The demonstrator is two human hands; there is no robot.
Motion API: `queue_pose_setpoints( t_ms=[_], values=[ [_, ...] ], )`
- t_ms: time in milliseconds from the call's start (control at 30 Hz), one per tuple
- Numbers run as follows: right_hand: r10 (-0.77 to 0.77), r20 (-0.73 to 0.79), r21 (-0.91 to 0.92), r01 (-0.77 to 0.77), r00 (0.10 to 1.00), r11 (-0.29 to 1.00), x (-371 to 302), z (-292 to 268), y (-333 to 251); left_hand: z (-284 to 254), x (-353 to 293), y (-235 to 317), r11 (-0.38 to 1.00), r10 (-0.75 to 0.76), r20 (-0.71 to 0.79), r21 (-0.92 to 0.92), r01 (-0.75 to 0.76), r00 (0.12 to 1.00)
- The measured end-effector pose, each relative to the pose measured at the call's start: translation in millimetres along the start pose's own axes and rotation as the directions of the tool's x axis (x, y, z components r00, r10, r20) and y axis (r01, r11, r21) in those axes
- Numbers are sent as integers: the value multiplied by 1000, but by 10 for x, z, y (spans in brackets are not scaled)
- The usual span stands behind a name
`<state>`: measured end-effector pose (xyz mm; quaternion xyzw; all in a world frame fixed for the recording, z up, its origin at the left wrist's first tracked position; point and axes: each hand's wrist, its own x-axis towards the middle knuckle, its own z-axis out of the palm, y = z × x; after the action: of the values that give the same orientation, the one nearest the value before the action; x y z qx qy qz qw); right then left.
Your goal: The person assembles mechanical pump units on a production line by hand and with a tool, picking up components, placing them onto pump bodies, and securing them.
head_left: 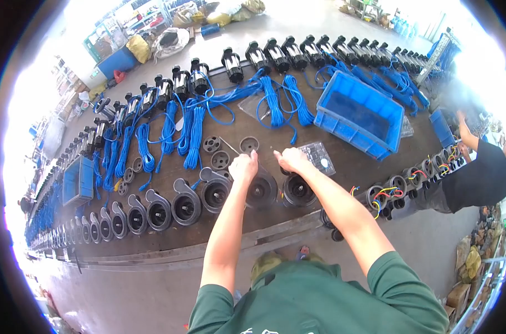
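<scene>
My left hand (244,167) is closed in a fist above the bench, over the left edge of a round black pump housing (262,190). Level with it, my right hand (292,161) has its fingers curled and the thumb at the front. Whatever either hand may hold is too small or hidden. Below my right forearm sits another black pump housing (298,190), its open face up. A thin rod (228,146) lies beside my left hand, near several small black discs (220,160). A clear tray of small parts (318,158) rests just right of my right hand.
Several pump housings (185,208) line the near edge leftward. Along the far edge stand black-and-silver pump motors (232,65) with coiled blue cables (271,102). A blue crate (360,114) stands at right, another blue crate (78,181) at left. A co-worker (470,175) works beside wired parts (395,186).
</scene>
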<state>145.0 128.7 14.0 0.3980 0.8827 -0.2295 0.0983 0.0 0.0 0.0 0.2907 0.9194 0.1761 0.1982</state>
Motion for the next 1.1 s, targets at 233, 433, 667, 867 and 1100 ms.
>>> queue_pose_setpoints(
  t_ms=[233, 433, 667, 867, 1100],
  values=[
    [253, -578, 651, 251, 776, 717, -1657, 87, 39, 18, -1729, -106, 771, 161, -561, -442, -458, 812],
    [292, 331, 942, -295, 897, -160, -1706, 887, 339, 406, -1554, -446, -139, -117, 263, -959, 247, 958],
    [307, 164, 948, -64, 937, -312, -1196, 885, 234, 727, -1178, -463, -384, -91, 308, -889, 252, 947],
    [278, 164, 955, -81, 946, -285, -1144, 720, 95, 772, -1134, -503, -377, -126, 346, -884, 278, 930],
    [83, 484, 874, -486, 871, -1, -1361, 193, 415, 860, -1251, -561, -399, -55, 323, -874, 276, 945]
  ],
)
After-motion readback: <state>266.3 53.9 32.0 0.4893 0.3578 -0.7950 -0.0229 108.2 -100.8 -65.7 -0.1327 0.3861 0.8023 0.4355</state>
